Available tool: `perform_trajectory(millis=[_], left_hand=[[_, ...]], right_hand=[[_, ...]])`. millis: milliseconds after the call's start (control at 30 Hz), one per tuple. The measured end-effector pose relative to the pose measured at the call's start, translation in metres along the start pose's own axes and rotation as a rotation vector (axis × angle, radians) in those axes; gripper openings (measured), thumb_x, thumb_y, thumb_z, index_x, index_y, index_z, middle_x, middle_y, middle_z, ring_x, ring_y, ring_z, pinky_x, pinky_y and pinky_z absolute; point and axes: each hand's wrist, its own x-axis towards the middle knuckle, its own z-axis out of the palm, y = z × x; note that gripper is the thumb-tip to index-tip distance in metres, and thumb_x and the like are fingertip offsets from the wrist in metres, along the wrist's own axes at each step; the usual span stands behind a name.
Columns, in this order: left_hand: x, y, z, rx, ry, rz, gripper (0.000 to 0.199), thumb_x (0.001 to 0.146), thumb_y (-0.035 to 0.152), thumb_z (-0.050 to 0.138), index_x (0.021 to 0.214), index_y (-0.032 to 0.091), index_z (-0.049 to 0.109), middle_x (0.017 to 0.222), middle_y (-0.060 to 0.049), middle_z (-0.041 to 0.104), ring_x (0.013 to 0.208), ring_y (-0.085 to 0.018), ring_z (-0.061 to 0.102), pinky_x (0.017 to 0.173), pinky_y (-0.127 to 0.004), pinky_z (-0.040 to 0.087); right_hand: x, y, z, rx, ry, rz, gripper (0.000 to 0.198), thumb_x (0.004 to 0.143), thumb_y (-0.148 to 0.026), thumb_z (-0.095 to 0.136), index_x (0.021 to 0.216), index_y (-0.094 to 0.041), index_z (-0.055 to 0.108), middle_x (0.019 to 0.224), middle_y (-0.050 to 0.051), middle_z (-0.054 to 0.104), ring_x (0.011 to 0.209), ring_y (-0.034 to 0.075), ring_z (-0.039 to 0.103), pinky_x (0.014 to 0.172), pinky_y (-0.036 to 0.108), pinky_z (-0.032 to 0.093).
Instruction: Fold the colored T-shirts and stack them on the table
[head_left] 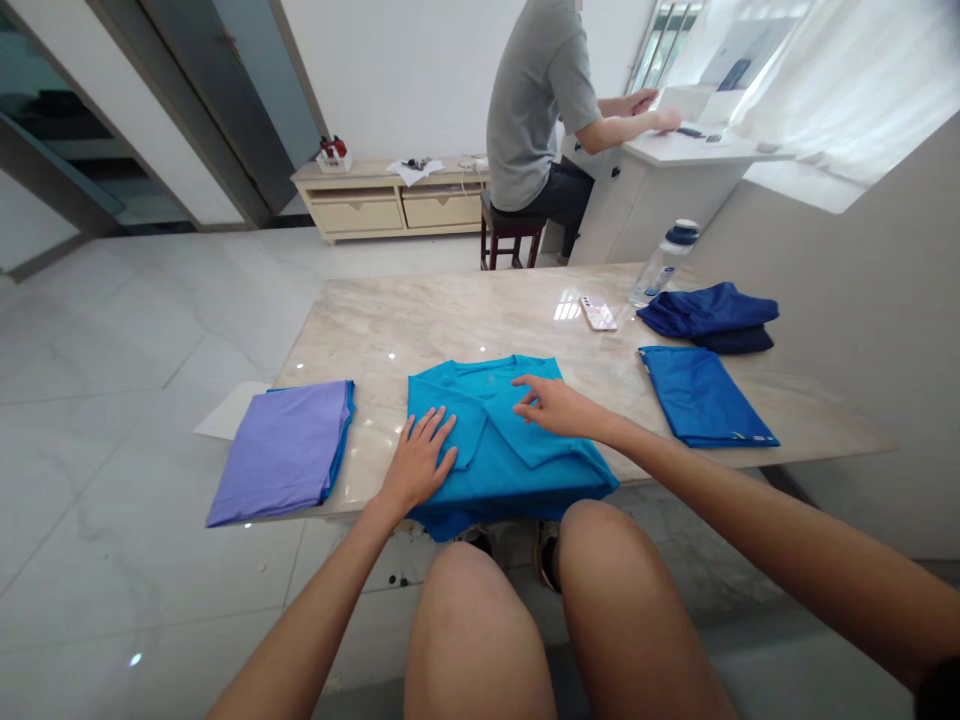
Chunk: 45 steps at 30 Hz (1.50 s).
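A bright blue T-shirt (487,480) lies on the marble-look table before me, its sleeves folded inward across the body and its collar at the far side. The lower part hangs over the near table edge. My left hand (421,462) rests flat on the shirt's left side, fingers spread. Over the right sleeve, near the collar, is my right hand (559,405), its index finger stretched out and the other fingers partly curled; nothing shows in its grasp. I cannot tell whether its fingertips touch the cloth.
Folded purple cloth (289,450) lies over blue cloth at the table's left. To the right are a folded blue garment (705,395), dark blue clothes (712,312), a bottle (664,265) and a phone (598,313). A person (536,110) sits on a stool beyond the table (420,300).
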Motion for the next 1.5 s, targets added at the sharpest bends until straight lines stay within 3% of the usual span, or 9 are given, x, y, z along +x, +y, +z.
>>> perform_trajectory(millis=[133,267,533,700,800,933,1133,1300,1500], left_hand=[[0.0,0.0,0.001,-0.016,-0.008,-0.002,0.061,0.113,0.048,0.043,0.17,0.028,0.047,0.18,-0.008,0.039,0.168,-0.032,0.033,0.14,-0.06,0.019],[-0.001,0.0,0.001,-0.008,-0.002,0.002,0.061,0.113,0.048,0.042,0.171,0.029,0.046,0.181,-0.007,0.038,0.168,-0.032,0.032,0.14,-0.06,0.018],[0.002,0.0,0.002,0.076,-0.053,0.034,0.063,0.114,0.048,0.038,0.174,0.029,0.04,0.182,-0.008,0.034,0.17,-0.032,0.029,0.139,-0.061,0.019],[0.016,0.0,-0.005,0.059,-0.103,0.055,0.061,0.111,0.054,0.044,0.168,0.031,0.05,0.178,-0.009,0.044,0.165,-0.034,0.038,0.137,-0.063,0.023],[0.04,-0.009,-0.016,-0.031,-0.024,0.01,0.047,0.109,0.045,0.048,0.149,0.028,0.066,0.164,-0.012,0.059,0.153,-0.034,0.053,0.132,-0.058,0.037],[0.091,-0.045,-0.027,-0.264,0.168,-0.366,0.04,0.098,0.028,0.06,0.135,0.019,0.067,0.141,-0.018,0.068,0.128,-0.033,0.068,0.117,-0.051,0.053],[0.149,-0.104,-0.035,-0.526,-0.075,-0.592,0.051,0.08,0.049,0.086,0.115,0.015,0.073,0.093,-0.008,0.08,0.086,-0.026,0.075,0.077,-0.034,0.059],[0.165,-0.103,-0.048,-0.607,-0.326,-0.525,0.041,0.063,0.047,0.099,0.086,0.017,0.082,0.081,-0.004,0.08,0.082,-0.026,0.072,0.074,-0.032,0.053],[0.205,-0.096,-0.072,-0.326,-0.179,-0.507,0.025,0.07,0.034,0.095,0.079,0.017,0.08,0.073,-0.001,0.072,0.083,-0.023,0.069,0.081,-0.031,0.051]], right_hand=[[-0.004,0.027,0.019,-0.192,0.079,-0.048,0.041,0.112,-0.028,0.049,0.148,-0.018,0.067,0.141,0.017,0.075,0.131,0.034,0.072,0.113,0.049,0.056],[-0.021,0.065,0.047,-0.301,0.047,-0.257,0.056,0.114,-0.045,0.047,0.166,-0.024,0.053,0.177,0.012,0.044,0.164,0.034,0.042,0.133,0.058,0.037],[-0.031,0.089,0.078,-0.381,0.133,-0.114,0.073,0.115,-0.06,0.035,0.178,-0.024,0.03,0.184,0.01,0.027,0.172,0.032,0.02,0.137,0.062,0.022],[-0.033,0.097,0.058,-0.385,0.075,-0.086,0.075,0.11,-0.065,0.041,0.175,-0.028,0.038,0.181,0.011,0.036,0.169,0.036,0.03,0.133,0.066,0.03],[-0.023,0.104,0.034,-0.377,0.083,-0.085,0.055,0.11,-0.047,0.047,0.158,-0.024,0.062,0.168,0.015,0.055,0.154,0.038,0.053,0.126,0.06,0.043],[0.017,0.12,-0.004,-0.274,0.243,0.026,0.032,0.105,-0.026,0.057,0.131,-0.016,0.072,0.14,0.02,0.069,0.126,0.032,0.069,0.112,0.044,0.054],[0.078,0.151,-0.045,0.002,-0.009,0.324,0.061,0.083,-0.039,0.093,0.134,-0.014,0.069,0.116,0.013,0.078,0.1,0.027,0.074,0.09,0.035,0.059],[0.096,0.158,-0.066,0.124,-0.323,0.294,0.042,0.072,-0.051,0.1,0.09,-0.018,0.079,0.082,0.003,0.073,0.075,0.02,0.066,0.07,0.031,0.055],[0.132,0.153,-0.085,-0.077,-0.106,0.249,0.048,0.071,-0.054,0.098,0.066,-0.016,0.07,0.064,-0.003,0.058,0.069,0.015,0.06,0.07,0.029,0.054]])
